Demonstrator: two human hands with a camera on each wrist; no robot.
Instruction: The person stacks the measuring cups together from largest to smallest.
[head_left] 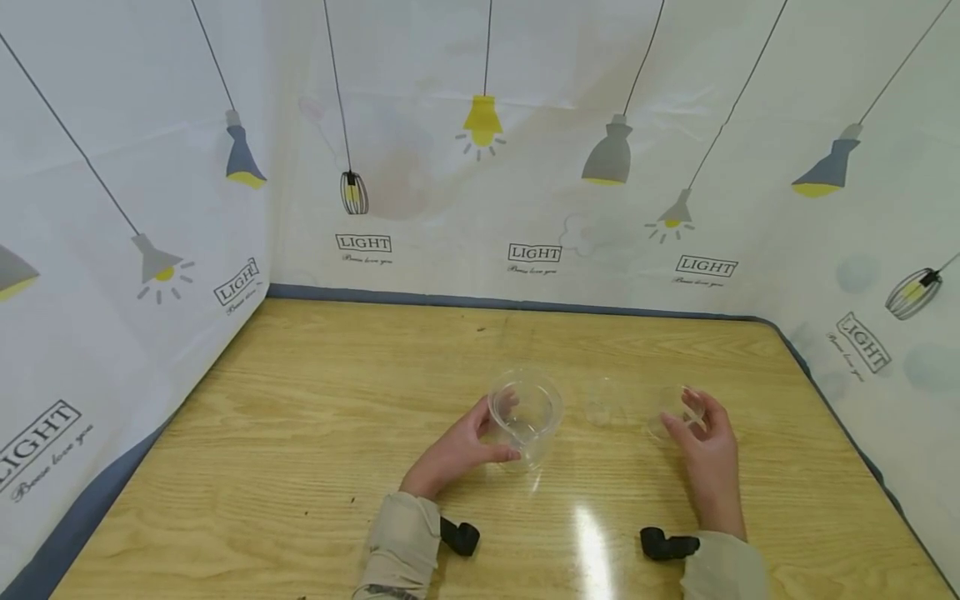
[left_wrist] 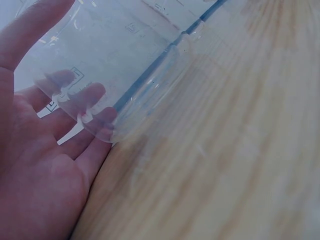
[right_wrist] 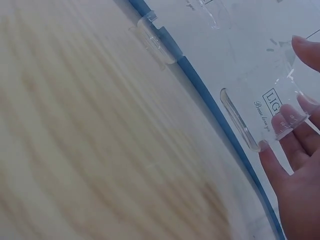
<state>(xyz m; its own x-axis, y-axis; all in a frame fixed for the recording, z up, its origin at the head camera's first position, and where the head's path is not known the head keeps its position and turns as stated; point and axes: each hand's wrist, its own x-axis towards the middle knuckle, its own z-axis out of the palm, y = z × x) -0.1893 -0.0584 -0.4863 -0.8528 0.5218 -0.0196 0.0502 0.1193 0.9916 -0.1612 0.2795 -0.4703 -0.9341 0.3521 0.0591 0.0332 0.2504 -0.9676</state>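
Note:
My left hand (head_left: pixel 468 442) grips a large clear beaker (head_left: pixel 536 404) from its left side, thumb in front and fingers behind. A round rim with a pouring lip turned toward me shows in the head view. In the left wrist view its fingers (left_wrist: pixel 92 97) show through the transparent wall. Over to the right, my right hand (head_left: pixel 705 442) holds a smaller clear beaker (right_wrist: pixel 240 120) between thumb and fingers. Small graduation marks show on its wall, above a thick base. Between the two held beakers stands another small clear vessel (head_left: pixel 603 402) on the table.
The wooden table (head_left: pixel 300 400) is bounded at the back and sides by a pale cloth screen (head_left: pixel 435 233) printed with lamps, with a blue border along its foot. A bright light reflection (head_left: pixel 592 542) lies on the tabletop between the forearms.

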